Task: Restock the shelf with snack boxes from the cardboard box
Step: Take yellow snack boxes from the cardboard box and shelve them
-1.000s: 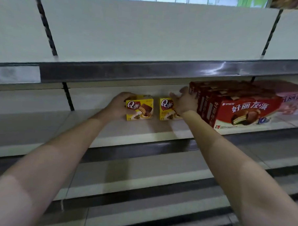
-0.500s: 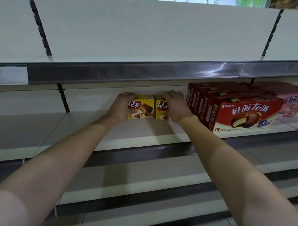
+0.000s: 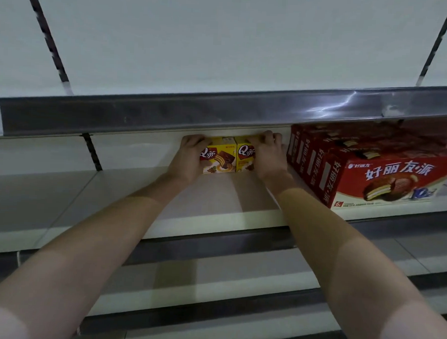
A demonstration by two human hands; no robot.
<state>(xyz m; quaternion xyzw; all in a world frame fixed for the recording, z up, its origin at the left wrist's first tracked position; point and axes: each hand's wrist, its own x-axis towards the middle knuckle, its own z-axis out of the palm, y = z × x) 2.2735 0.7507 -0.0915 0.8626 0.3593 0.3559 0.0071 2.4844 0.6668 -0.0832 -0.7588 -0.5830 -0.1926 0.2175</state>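
- Head view: the left hand [image 3: 189, 159] grips the left yellow snack box [image 3: 219, 160] from its outer side, fingers curled over the top edge, while the right hand [image 3: 266, 156] grips the right yellow snack box [image 3: 244, 158] in the same way
- Both boxes stand upright on the shelf [image 3: 216, 197], faces forward, touching side by side deep at the back; the hands squeeze inward, I judge, to close the pair into one neat block against the rear wall
- The cardboard box is not in view
- Just to the right, a row of red pie boxes [image 3: 378, 181] fills the shelf from back to front lip; only a narrow gap separates its nearest side from the right hand, so that wrist has little sideways room
- To the left the shelf runs bare past the slotted upright [image 3: 92, 150], giving wide space for more stock
- The grey rail [image 3: 219, 112] of the upper shelf hangs low above the knuckles, so pulling out likely means drawing straight back
- In front of the yellow pair, open shelf reaches the front lip
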